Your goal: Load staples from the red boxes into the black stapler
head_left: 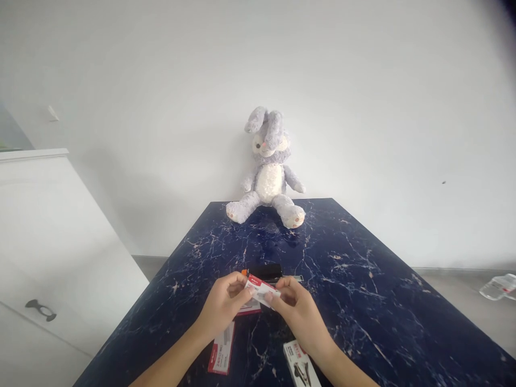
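Both hands hold one small red-and-white staple box [263, 291] above the table, tilted down to the right. My left hand [226, 303] pinches its left end between thumb and fingers. At the right end, my right hand [297, 307] grips it the same way, thumb on the front face. Just behind lies a black stapler [265, 269] with an orange end, partly hidden by the box and fingers. A second red-and-white box [250, 308] shows below the held one. Near my left forearm lies another such box [221, 352]. By my right forearm is a white box [299, 363] picturing a dark clamp-like tool.
The dark blue marbled table [342, 279] narrows toward the wall. A grey plush rabbit [269, 172] sits at its far end. To the left stands a white cabinet [52, 231] with a dark handle. A clear plastic bottle [497, 287] lies on the floor at right.
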{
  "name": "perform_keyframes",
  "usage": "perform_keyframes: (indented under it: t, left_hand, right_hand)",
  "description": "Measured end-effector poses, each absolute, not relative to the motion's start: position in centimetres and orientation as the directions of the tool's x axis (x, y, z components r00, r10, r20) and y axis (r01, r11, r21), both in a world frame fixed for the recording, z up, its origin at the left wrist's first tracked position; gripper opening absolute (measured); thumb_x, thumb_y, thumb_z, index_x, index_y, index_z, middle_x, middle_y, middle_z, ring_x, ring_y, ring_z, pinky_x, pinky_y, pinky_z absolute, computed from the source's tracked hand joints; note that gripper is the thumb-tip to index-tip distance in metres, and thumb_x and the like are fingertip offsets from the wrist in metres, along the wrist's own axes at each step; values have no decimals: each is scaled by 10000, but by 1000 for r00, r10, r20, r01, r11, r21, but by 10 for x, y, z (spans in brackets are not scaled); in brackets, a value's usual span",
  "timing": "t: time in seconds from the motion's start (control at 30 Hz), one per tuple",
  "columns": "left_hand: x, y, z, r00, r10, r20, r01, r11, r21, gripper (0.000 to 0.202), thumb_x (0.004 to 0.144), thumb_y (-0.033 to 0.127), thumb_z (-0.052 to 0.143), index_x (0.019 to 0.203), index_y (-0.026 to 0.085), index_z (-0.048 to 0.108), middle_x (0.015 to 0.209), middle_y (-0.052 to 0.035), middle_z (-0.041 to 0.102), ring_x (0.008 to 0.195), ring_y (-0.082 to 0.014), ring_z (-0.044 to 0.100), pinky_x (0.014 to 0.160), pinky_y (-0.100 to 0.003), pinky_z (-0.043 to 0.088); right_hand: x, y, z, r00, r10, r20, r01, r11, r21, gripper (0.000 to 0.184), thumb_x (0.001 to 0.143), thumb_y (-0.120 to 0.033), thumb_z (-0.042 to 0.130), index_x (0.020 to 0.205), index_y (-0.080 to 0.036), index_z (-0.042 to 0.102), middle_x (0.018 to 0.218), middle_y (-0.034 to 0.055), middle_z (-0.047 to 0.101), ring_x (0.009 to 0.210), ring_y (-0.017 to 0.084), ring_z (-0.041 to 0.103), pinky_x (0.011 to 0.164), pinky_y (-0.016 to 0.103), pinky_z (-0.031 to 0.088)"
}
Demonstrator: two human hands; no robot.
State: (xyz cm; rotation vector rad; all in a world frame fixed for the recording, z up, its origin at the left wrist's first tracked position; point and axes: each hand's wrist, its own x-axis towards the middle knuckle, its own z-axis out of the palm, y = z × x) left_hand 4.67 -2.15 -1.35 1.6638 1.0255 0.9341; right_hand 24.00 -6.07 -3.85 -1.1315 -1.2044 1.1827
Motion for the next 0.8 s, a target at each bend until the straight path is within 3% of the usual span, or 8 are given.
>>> perform_keyframes:
  t: [0.17, 0.3, 0.43, 0.53, 0.63, 0.8]
  left_hand:
    - [46, -19, -14, 263, 959, 106, 172, -155, 973, 244, 878, 399, 626, 881, 173, 715, 781, -43, 722, 711, -183, 649, 677, -250, 489]
    - [45, -18, -17, 171, 974, 146, 156, -173, 972, 273, 887, 417, 617, 933, 176, 735, 778, -40, 721, 691, -171, 625, 657, -241, 479]
    - [45, -19, -15, 115, 980, 161, 165, -179, 970, 293, 880, 443, 622, 951, 183, 736, 824, -46, 732, 713, -183, 636, 674, -251, 494]
    - [45, -20, -14, 137, 974, 178, 176, -201, 964, 279, 874, 441, 629, 918, 187, 735, 779, -37, 719, 726, -193, 648, 687, -254, 496]
    - [47, -20, -15, 145, 978, 151, 159, -173, 972, 269, 872, 433, 628, 873, 183, 728, 743, -30, 708, 708, -189, 642, 675, -251, 492]
    - [47, -18, -18, 148, 984, 96, 140, -117, 983, 249, 863, 407, 635, 803, 177, 710, 739, -31, 710, 702, -183, 638, 691, -256, 494]
  right_hand:
    - [239, -59, -43, 20, 994, 104, -80, 106, -991, 299, 850, -433, 660, 808, -224, 450, 695, -46, 576, 640, 129, 514, 596, 227, 383]
    - [239, -60, -41, 46, 988, 149, -14, 150, -989, 305, 850, -413, 644, 741, -222, 433, 673, -52, 532, 631, 128, 507, 585, 225, 394]
    - [241, -64, -36, 44, 965, 257, 166, 247, -955, 174, 894, -360, 564, 805, -213, 590, 776, 12, 634, 686, 167, 584, 605, 258, 457]
    - [242, -67, -33, 29, 925, 379, 312, 352, -883, 195, 927, -331, 523, 908, -226, 686, 987, 73, 667, 800, 195, 627, 700, 296, 519]
    - [243, -68, -32, 9, 901, 434, 442, 386, -810, 218, 923, -341, 545, 1035, -252, 710, 1142, 100, 634, 829, 205, 644, 717, 315, 557]
    - [245, -68, -31, -45, 854, 518, 651, 418, -634, 248, 928, -298, 531, 1105, -283, 704, 1142, 87, 641, 935, 236, 651, 787, 356, 566]
